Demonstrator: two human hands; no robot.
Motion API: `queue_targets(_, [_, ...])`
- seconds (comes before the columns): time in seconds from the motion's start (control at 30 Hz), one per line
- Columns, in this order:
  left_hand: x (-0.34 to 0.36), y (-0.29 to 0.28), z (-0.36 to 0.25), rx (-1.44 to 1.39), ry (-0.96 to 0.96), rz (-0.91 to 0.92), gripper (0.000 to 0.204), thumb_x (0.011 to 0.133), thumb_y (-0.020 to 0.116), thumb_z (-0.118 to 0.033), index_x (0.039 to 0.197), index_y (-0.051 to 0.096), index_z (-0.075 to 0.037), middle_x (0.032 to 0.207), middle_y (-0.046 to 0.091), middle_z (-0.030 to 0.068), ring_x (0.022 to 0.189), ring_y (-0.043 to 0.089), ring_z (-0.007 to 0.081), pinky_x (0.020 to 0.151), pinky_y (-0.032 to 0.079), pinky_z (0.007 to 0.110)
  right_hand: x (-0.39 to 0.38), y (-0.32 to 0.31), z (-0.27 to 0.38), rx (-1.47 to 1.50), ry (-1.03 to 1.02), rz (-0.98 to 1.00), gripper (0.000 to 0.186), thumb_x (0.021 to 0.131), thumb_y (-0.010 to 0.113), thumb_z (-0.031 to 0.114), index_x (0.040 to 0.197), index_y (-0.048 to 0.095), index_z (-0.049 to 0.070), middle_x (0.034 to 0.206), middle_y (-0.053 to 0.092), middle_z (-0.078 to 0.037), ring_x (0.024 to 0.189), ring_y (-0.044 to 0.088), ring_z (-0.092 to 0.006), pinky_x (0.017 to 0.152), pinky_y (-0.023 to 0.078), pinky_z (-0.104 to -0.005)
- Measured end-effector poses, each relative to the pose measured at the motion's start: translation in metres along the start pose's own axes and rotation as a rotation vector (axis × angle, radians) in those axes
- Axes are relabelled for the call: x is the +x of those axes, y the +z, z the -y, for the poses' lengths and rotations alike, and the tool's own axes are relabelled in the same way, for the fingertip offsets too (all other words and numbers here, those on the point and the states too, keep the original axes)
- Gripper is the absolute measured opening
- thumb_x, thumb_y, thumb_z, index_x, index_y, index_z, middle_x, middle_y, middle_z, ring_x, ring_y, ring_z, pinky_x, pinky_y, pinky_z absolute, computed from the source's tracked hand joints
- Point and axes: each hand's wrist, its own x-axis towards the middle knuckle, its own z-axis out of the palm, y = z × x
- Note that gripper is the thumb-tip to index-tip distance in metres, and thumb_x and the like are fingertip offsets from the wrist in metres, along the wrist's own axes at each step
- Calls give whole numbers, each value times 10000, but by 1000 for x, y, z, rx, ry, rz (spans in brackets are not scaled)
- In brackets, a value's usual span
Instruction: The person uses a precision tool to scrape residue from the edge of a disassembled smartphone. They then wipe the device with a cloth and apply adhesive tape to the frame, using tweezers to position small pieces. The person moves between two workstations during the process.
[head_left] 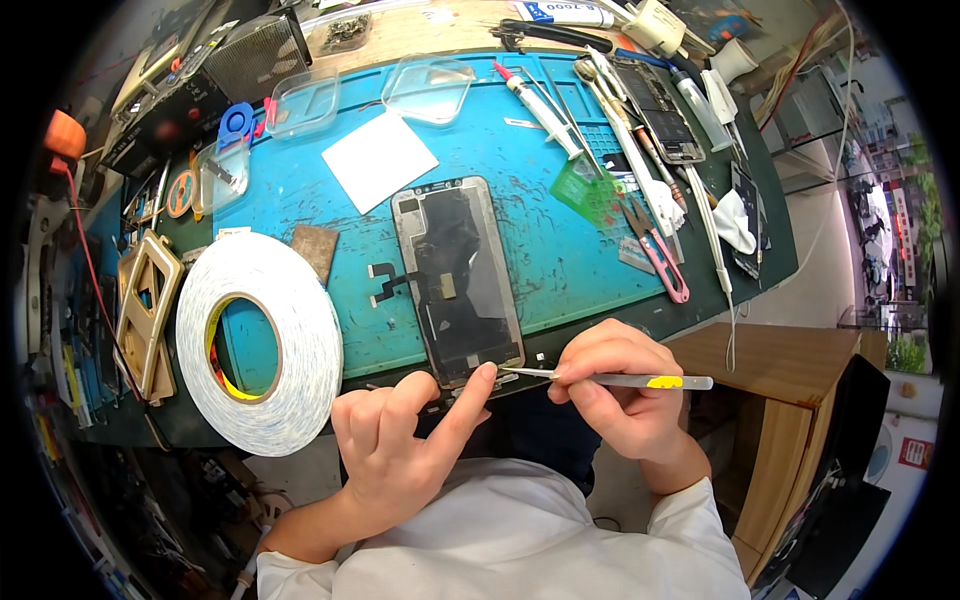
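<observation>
A phone display assembly (465, 270) lies upright on the blue mat, its dark back side facing up and a black flex cable (385, 285) sticking out to its left. The index finger of my left hand (405, 435) is stretched out, its tip at the display's near edge. That hand's other fingers are loosely bent, with nothing visible in them. My right hand (625, 395) pinches slim metal tweezers (610, 379) with a yellow patch. Their thin tip points left and meets the display's near right corner, close to my left fingertip.
A big roll of white double-sided tape (300, 310) stands left of the display. Beyond it are a white square sheet (380, 160) and clear plastic trays (428, 88). Pink-handled pliers (660, 255), a syringe (540, 110) and an opened phone (658, 110) lie on the right.
</observation>
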Motion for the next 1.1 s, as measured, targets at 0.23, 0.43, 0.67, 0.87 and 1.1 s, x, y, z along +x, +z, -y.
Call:
queue_targets(0.23, [5,-4,4,-109,-11,-5,511,757,866,-210,1258,768,-207,1015,469,24,914,421,232,770,363,342,-1,0,-4,36,-29,-32,165,871,702,-60,1020,738,2,894,730,-87,810,687,-186,710,539,-296])
queue_targets(0.43, [1,-2,3,-146,-61,-33,577,730,893,-266,1277,740,-164,1080,495,7,947,464,202,788,375,343,9,9,-3,-393,-282,-162,242,841,758,-64,1062,734,29,942,725,-97,768,688,-227,638,528,-317])
queue_targets(0.67, [-15,4,1,-333,-107,-143,958,837,886,-324,1551,330,-9,1335,477,208,1110,567,323,913,461,428,-1,15,-9,-537,-365,-142,287,845,733,-86,1100,694,41,1027,740,-117,797,703,-256,656,535,-336])
queue_targets(0.87, [-19,8,-2,-538,-136,-188,1002,826,840,-53,1603,208,-7,1386,401,225,1212,571,362,969,533,442,-7,28,-9,-539,-327,-189,270,885,713,-67,1129,674,39,1097,741,-136,877,712,-277,741,544,-337])
queue_targets(1.1, [-18,3,-5,-766,-184,-177,1019,785,643,143,1627,102,-50,1427,344,251,1305,545,423,1105,501,506,-7,36,-6,-453,-273,-216,253,904,681,-72,1137,668,26,1114,734,-156,901,701,-293,775,542,-342])
